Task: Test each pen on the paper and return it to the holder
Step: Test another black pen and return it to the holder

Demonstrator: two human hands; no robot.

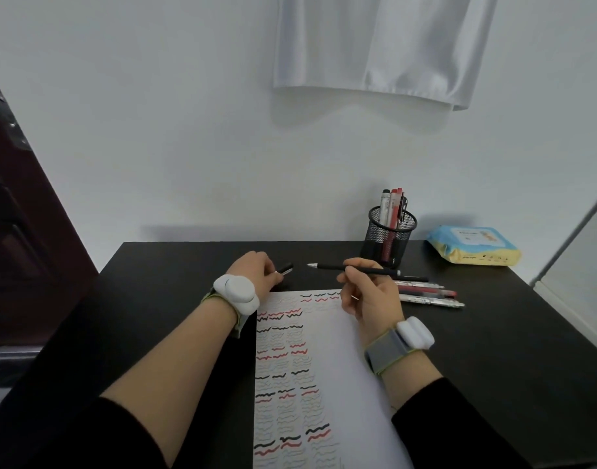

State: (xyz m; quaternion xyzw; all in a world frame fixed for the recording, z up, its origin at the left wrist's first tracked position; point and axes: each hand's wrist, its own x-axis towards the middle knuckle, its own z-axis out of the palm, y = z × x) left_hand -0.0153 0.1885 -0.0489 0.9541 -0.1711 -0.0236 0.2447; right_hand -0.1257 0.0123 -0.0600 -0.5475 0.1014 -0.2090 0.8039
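Observation:
My right hand (368,292) grips a black pen (327,266) held level above the table, its uncapped silver tip pointing left. My left hand (253,270) holds the pen's black cap (286,269) a short gap away from that tip. Below both hands lies a white paper (327,367) covered with black and red squiggles. A black mesh holder (388,236) with several pens stands at the back right. Several loose pens (425,292) lie on the table just right of my right hand.
The black table (493,333) reaches the white wall at the back. A blue and yellow pack of wipes (473,245) lies right of the holder. A dark door stands at the left, and white cloth hangs on the wall above.

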